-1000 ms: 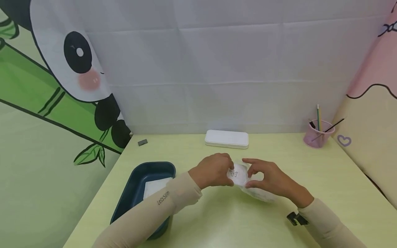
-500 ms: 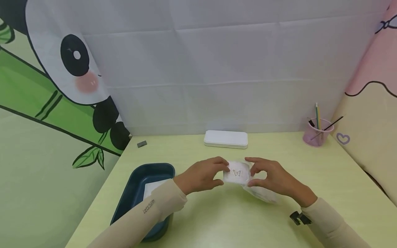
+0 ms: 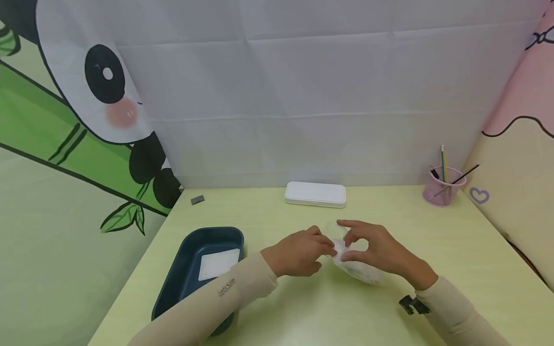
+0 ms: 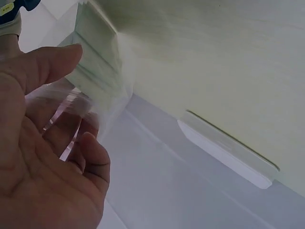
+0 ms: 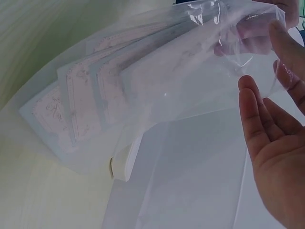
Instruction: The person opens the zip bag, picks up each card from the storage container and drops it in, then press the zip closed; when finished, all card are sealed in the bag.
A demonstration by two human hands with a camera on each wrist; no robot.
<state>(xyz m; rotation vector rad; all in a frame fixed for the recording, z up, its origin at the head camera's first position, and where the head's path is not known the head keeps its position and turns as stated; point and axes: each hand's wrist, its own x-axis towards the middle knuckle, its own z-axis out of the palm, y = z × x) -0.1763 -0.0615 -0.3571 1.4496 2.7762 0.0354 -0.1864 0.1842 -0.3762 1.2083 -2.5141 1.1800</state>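
Observation:
A clear plastic bag (image 3: 361, 273) with several patterned cards lies slanted on the yellow-green table (image 3: 303, 307), its mouth raised between my hands. My left hand (image 3: 328, 246) pinches the film at the mouth between thumb and fingers. My right hand (image 3: 345, 240) holds the other side of the mouth, index finger over it and thumb under. In the left wrist view the film (image 4: 97, 90) runs between the left hand's (image 4: 78, 98) thumb and fingers. The right wrist view has the fanned cards (image 5: 95, 95) inside the bag and the right hand (image 5: 272, 47) at its opening.
A dark blue tray (image 3: 186, 262) with a white card (image 3: 214, 263) in it stands at the left, under my left forearm. At the back lie a white box (image 3: 315, 194) and a small grey piece (image 3: 197, 200). A pink cup (image 3: 442, 188) of pens stands far right.
The white butterfly card that showed between my hands half a second ago is out of sight. My left hand has dropped to the bag's mouth, close against the right hand.

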